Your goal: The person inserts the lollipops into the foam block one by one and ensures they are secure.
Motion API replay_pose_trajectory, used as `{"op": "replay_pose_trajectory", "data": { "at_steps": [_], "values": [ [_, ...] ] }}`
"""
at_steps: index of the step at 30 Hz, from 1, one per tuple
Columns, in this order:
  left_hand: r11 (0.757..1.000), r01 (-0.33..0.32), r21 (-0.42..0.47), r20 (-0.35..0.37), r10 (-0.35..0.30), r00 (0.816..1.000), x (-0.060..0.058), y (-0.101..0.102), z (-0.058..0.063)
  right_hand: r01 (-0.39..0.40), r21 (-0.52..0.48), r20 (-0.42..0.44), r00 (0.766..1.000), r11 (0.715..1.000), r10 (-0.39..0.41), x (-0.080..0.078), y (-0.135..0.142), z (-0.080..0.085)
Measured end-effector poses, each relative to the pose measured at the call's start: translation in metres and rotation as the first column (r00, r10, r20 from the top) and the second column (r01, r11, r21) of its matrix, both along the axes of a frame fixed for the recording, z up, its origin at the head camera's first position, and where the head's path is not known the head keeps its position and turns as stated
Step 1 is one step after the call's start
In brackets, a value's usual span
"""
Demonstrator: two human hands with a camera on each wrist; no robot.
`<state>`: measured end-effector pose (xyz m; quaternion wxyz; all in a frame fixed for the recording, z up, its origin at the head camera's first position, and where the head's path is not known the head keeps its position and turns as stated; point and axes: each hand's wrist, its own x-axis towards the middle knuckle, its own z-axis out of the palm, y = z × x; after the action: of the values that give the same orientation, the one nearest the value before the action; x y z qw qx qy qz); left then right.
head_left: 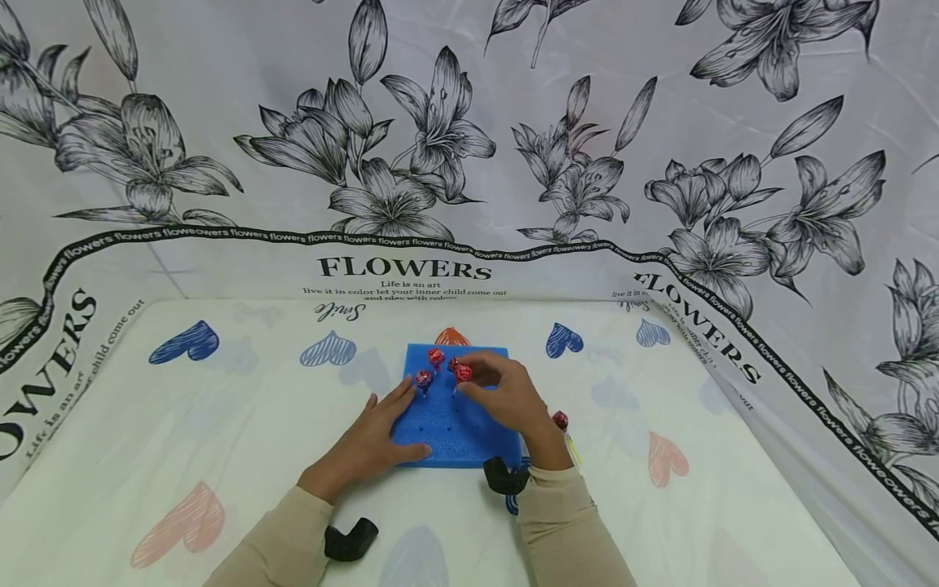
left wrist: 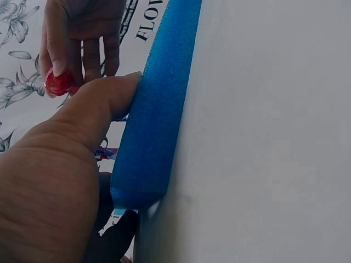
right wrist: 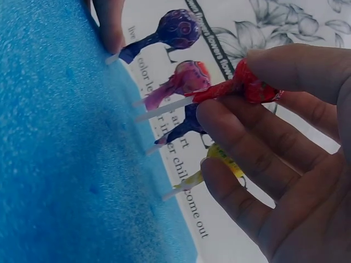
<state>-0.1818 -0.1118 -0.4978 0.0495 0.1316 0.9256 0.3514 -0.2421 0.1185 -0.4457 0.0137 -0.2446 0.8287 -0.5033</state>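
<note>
A blue foam block dotted with small holes lies on the table. My left hand rests against it, fingers along its left side and thumb over the near edge. Between thumb and fingers, my right hand pinches a red-wrapped lollipop. Its white stick points down at the foam; whether the tip is in a hole I cannot tell. Several other lollipops stand in the far part of the block: a purple one, a pink one, a dark blue one and a yellow one, partly behind my fingers.
Beside my right wrist a dark red lollipop shows, with more partly hidden by the arm. The white tablecloth carries printed hearts. A flower-printed curtain closes off the back and the sides.
</note>
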Motion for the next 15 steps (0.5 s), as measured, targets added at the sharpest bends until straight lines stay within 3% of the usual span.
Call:
{"op": "replay_pose_trajectory", "data": {
  "at_steps": [9,15],
  "values": [
    [1.000,0.004,0.001,-0.013,-0.004,1.000,-0.001,-0.001,0.002,-0.015,0.039,-0.005,1.000,0.999,0.015,-0.002,-0.002,-0.007],
    [1.000,-0.001,-0.003,-0.013,0.001,1.000,0.000,-0.001,0.001,-0.012,0.122,0.016,1.000,0.992,0.010,-0.001,-0.005,-0.011]
  ]
}}
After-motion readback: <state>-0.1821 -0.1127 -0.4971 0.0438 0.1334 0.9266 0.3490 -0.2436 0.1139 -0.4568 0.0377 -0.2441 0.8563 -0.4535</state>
